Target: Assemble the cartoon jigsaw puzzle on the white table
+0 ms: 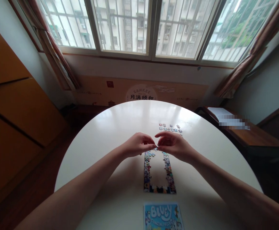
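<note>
My left hand (143,143) and my right hand (173,145) meet above the far end of a partly assembled jigsaw puzzle (147,172). Their fingertips close on a small puzzle piece (156,147), mostly covered by the fingers. The index finger of my right hand is raised and curved away from it. Joined pieces form the puzzle's left, right and near sides around a bare middle; its far end is partly hidden beneath my hands. Beyond my right hand lie several loose puzzle pieces (170,129) in rough rows.
A blue picture sheet (162,215) lettered "BLUEY" lies at the near side of the round white table (89,147). To the right stands a wooden chair or bench (261,135) with white paper (222,115) on it. Windows and a printed board (168,91) are behind the table.
</note>
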`<state>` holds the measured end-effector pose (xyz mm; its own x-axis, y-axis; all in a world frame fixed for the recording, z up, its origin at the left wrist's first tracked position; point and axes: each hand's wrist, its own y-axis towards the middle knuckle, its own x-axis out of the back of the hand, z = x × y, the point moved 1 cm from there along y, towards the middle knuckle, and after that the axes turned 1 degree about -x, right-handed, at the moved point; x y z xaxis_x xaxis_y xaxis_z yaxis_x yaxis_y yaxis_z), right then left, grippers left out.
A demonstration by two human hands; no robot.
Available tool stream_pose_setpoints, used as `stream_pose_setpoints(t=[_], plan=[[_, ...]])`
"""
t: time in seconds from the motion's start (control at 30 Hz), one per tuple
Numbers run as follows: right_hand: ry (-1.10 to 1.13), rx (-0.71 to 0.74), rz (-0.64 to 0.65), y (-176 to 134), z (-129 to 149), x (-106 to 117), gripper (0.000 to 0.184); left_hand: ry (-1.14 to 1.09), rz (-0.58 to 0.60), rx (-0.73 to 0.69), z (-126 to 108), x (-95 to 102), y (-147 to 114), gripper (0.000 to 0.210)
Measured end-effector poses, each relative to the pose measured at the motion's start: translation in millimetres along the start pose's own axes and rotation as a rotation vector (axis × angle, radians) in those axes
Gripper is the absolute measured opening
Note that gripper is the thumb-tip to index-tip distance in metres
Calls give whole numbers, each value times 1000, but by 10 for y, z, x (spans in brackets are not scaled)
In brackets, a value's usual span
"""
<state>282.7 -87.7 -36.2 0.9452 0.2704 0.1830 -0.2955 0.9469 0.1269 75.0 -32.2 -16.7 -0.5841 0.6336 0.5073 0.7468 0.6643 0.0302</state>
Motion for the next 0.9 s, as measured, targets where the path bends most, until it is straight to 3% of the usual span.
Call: stream_pose_setpoints(t=[0.17, 0.4, 0.5, 0.63, 0.77, 0.9], plan=[[53, 4, 19, -36, -16, -26, 36, -38, 51, 73, 9, -31, 9, 25], [31, 41, -58, -80, -56, -22, 33, -81, 104, 115, -18, -79, 8, 20], [-25, 78, -71, -87, -46, 22, 24, -124, 88, 138, -12, -80, 17, 18], [-351, 289, -151, -116, 16, 119, 11, -133, 54, 157, 6, -46, 30, 20], [-703, 558, -87, -153, 73, 115, 10, -139, 43, 158, 30, -27, 38, 24], [-806, 636, -91, -165, 81, 43, 11, -162, 58, 142, 53, -52, 48, 24]])
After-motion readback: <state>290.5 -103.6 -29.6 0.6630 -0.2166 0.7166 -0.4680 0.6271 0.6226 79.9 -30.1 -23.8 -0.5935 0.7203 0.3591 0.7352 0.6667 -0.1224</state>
